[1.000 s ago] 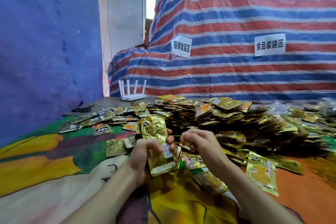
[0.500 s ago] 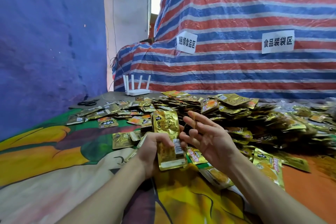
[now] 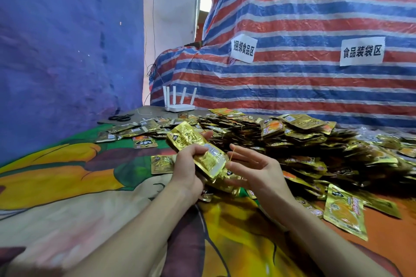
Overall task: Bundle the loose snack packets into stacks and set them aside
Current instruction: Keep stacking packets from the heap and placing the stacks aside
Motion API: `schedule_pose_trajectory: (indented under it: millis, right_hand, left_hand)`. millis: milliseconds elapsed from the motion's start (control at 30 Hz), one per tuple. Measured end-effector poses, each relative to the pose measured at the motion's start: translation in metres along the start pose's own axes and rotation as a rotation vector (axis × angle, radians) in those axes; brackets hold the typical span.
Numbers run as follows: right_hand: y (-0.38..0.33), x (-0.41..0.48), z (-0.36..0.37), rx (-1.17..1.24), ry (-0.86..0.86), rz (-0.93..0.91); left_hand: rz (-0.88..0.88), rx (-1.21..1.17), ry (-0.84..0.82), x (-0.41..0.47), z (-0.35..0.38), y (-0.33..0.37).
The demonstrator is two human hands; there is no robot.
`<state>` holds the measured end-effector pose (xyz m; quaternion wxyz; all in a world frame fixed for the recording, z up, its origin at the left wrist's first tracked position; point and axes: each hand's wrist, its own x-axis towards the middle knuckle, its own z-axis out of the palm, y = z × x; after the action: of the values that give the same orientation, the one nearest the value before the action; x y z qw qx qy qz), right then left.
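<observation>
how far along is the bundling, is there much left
Early, by the look of it. Done: no tied bundle set aside is clearly visible. In hand: the left hand grips one stack of gold packets, the open right hand beside it with a thin yellow band at its fingers. Left: the big heap of loose packets beyond the hands.

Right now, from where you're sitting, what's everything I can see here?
packet stack: one, gold, held above the tablecloth
loose packets: a big heap, uncountable, gold and orange, across the table
router: one, white, far edge
scissors: one pair, black, left of router
paper signs: two, white, on the tarp
tarp: one, red-blue-white striped, behind
tablecloth: one, multicoloured, underneath
left hand: grip round the packet stack
right hand: open, beside the stack
</observation>
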<state>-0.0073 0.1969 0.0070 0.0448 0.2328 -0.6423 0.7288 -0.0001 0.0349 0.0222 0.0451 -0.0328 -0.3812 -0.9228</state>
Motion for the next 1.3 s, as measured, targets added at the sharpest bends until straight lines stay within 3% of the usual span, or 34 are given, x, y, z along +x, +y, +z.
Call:
schedule_pose_trajectory:
  millis: [200, 600, 867, 1033, 1200, 1300]
  right_hand:
    - [0.002, -0.004, 0.007, -0.213, 0.016, -0.093]
    - [0.002, -0.003, 0.003, -0.090, -0.005, -0.124]
    - [0.009, 0.001, 0.006, 0.066, -0.082, 0.030]
    - [0.014, -0.003, 0.015, -0.037, -0.080, -0.004]
    - [0.009, 0.002, 0.014, 0.331, -0.099, 0.061]
    - [0.008, 0.002, 0.011, 0.390, -0.163, 0.083]
  left_hand:
    - [-0.059, 0.048, -0.061, -0.004, 0.005, -0.004]
    - [-0.035, 0.251, 0.053, -0.007, 0.010, -0.003]
    - [0.051, 0.265, 0.077, -0.006, 0.009, -0.005]
    - [0.045, 0.222, 0.063, -0.005, 0.009, -0.009]
    - [0.087, 0.190, -0.001, -0.003, 0.009, -0.011]
    - [0.132, 0.186, -0.019, -0.002, 0.009, -0.010]
